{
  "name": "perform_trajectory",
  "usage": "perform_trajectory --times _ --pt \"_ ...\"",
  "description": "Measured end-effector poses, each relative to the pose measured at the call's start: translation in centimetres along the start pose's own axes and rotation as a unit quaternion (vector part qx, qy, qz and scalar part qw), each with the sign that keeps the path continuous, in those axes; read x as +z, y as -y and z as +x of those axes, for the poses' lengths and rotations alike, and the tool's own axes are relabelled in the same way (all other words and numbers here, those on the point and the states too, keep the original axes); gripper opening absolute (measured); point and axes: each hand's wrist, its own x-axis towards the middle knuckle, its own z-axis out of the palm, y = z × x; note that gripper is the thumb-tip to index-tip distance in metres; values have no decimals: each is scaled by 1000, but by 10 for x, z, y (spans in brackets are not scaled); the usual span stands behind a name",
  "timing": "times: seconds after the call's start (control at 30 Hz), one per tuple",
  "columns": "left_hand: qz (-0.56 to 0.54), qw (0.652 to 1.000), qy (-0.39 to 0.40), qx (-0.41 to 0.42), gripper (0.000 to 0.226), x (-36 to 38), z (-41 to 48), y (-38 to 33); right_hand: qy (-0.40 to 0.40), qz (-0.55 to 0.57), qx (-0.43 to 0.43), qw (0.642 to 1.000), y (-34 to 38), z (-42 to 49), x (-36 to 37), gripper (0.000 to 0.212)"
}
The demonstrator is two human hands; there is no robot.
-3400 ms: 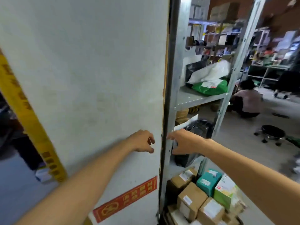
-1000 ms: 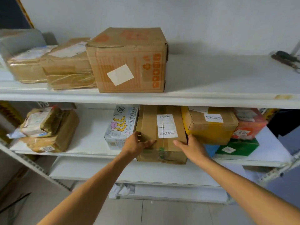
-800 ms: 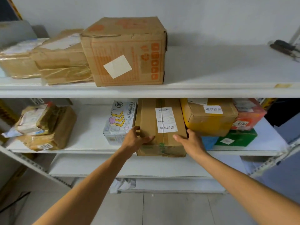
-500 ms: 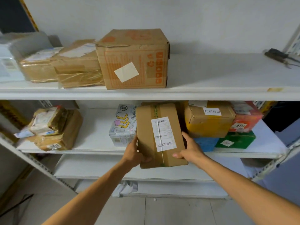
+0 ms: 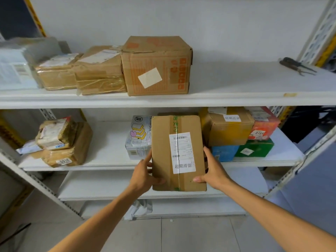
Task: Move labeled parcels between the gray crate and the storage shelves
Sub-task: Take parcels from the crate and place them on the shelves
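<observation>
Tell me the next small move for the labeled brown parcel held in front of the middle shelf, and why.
Probably draw the brown parcel straight back toward the body. The left hand and right hand grip its two sides, its lower end hangs past the middle shelf edge, and the printed white pack and tan box stand close on either side.

Brown box [image 5: 161, 151] label [image 5: 182, 153] reads "超期滞留". Right of it, red box [image 5: 267, 124] tag [image 5: 259, 133] reads "0164", inverted. Far left of it, parcel [image 5: 76, 153] sticker [image 5: 64, 160] reads "0038", inverted.

Two bare forearms [image 5: 101, 215], slim wrists [image 5: 127, 190], bare left grip [image 5: 143, 176], bare right grip [image 5: 213, 174]
</observation>
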Motion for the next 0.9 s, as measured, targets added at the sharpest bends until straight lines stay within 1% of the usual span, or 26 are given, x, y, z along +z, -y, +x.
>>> perform_trajectory --times 0.13,0.23,0.4,0.5,0.63,0.77,0.9 --pt "10 999 27 29 115 13 -3 0 -23 7 7 1000 -18 -21 -4 114" --pt "17 996 63 58 113 37 -2 -8 -53 13 15 998 -39 -42 -18 112" --pt "24 986 145 85 105 101 -4 -21 -128 21 54 990 -87 -89 -46 115" --pt "38 976 194 95 100 148 -8 -31 -186 42 85 978 -116 -129 -63 114" --pt "65 952 266 138 99 221 -20 -55 -268 68 126 953 -155 -189 -84 114" --pt "58 920 336 191 100 299 -45 -84 -347 82 184 916 -194 -252 -111 109" --pt "74 861 438 246 101 390 -88 -115 -430 105 265 857 -237 -339 -122 109"
